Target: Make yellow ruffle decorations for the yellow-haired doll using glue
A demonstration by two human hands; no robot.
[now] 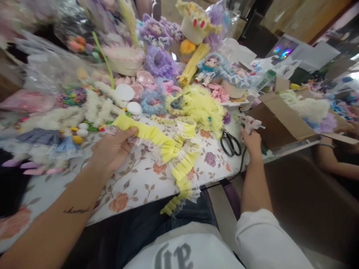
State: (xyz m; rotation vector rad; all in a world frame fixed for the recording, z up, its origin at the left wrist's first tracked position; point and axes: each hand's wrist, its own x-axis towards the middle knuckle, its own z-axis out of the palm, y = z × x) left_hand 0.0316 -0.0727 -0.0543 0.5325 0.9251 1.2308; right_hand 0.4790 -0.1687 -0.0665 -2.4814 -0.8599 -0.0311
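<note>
My left hand [114, 149] pinches one end of a yellow ruffled ribbon [151, 134] edged with white lace. The ribbon runs right across the flowered tablecloth, folds over itself, and its tail hangs off the front edge above my lap. At the right, my right hand [251, 141] is closed around the handle of a glue gun [250, 122], whose nozzle points right. A dark cord trails down near that hand. Black-handled scissors [230, 144] lie just left of it. Behind the ribbon sits a heap of fluffy yellow trim [199, 106].
Plush legs in checked skirts [39, 137] lie at the left, near white discs [125, 92]. Dolls [213, 67], a purple wreath [161, 61] and baskets [123, 59] crowd the back. An open cardboard box [280, 116] stands right. Another person's arm [333, 157] shows at far right.
</note>
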